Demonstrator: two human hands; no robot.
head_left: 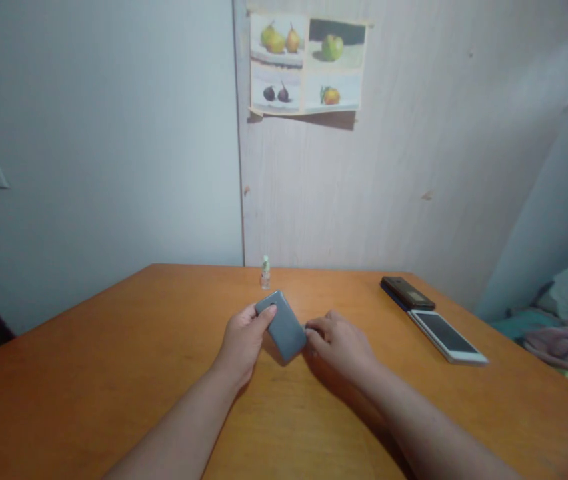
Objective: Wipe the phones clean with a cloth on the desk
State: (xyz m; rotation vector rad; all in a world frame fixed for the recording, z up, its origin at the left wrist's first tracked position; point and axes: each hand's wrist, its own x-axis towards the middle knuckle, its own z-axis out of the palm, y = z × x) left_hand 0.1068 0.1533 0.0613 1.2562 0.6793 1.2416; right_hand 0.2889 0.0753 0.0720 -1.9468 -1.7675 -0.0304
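Note:
A grey smartphone (284, 331) is held tilted above the table, its back with a small round camera facing me. My left hand (244, 340) grips its upper left side, the thumb lying across the back near the camera. At the phone's lower right edge is my right hand (337, 343), its fingers curled and pinched together. Whatever the right fingertips may hold is too small to make out. Behind the phone stands a small clear bottle (265, 275) with a pale cap and label, upright.
The orange-brown wooden table (164, 373) spans the view. On its right side lie a dark phone (407, 293) and a white tablet-like device (449, 337) with a dark screen. Fruit pictures (309, 63) hang on the wall. Bedding (564, 333) lies beyond the right edge.

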